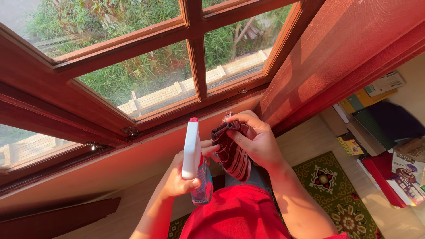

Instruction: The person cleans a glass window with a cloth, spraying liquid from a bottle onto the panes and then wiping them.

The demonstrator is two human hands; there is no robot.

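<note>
Your left hand (179,179) grips a spray bottle (194,161) tight. Your right hand (256,139) pinches a striped cloth (231,152) just beside it, under the window (195,53).

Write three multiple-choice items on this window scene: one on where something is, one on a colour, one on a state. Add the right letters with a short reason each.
1. Where is the spray bottle?
A. In the left hand
B. On the window sill
C. On the rug

2. What colour is the tip of the bottle's nozzle?
A. Green
B. Red
C. Black

3. What is the state of the striped cloth?
A. Spread flat on the glass
B. Lying on the floor
C. Bunched and hanging from the right hand

Answers:
1. A, the left hand wraps around the bottle below the white sprayer head.
2. B, the small tip at the top of the white head is red.
3. C, the right hand's fingers pinch its top edge and the rest hangs in folds in front of the window frame.
</note>
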